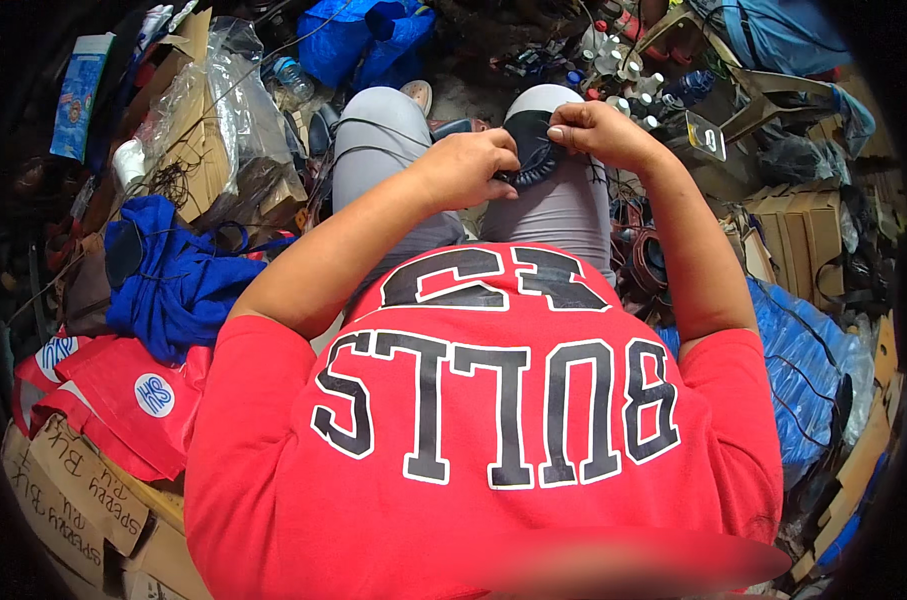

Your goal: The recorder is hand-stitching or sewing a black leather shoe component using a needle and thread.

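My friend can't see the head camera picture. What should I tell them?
A person's left hand and right hand hold a ribbed-edged black piece over grey trousers. Below is a red shirt; cardboard, blue cloth and bottles are around.

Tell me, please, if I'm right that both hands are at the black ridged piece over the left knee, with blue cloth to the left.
The head view shows the black ridged piece over the right knee, not left; left hand, right hand and blue cloth are as stated.
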